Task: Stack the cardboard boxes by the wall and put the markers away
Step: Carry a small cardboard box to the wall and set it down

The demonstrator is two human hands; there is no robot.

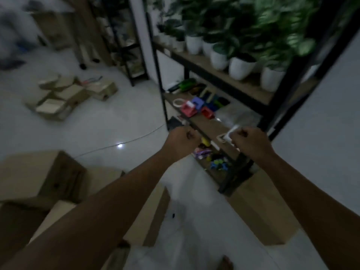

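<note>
From my head camera the picture is dim and smeared. Both my arms reach forward. My left hand (183, 138) is curled into a fist with nothing visible in it. My right hand (248, 140) is curled too, and something small and pale pokes out above its knuckles; I cannot tell what it is, or whether I hold it.

Just beyond both hands stands a black metal shelf (206, 126) with brown wooden boards, strewn with small red, blue and white plastic pieces. White rounded pots (241, 68) of green leaves sit on the board above.

Plain brown cardboard boxes (37, 176), flat-sided and matte, lie near my left forearm on the glossy pale floor (109, 125). A heap of smaller boxes (64, 96) lies well beyond my left hand. Another carton (261, 209) sits between my forearms, against the shelf foot.
</note>
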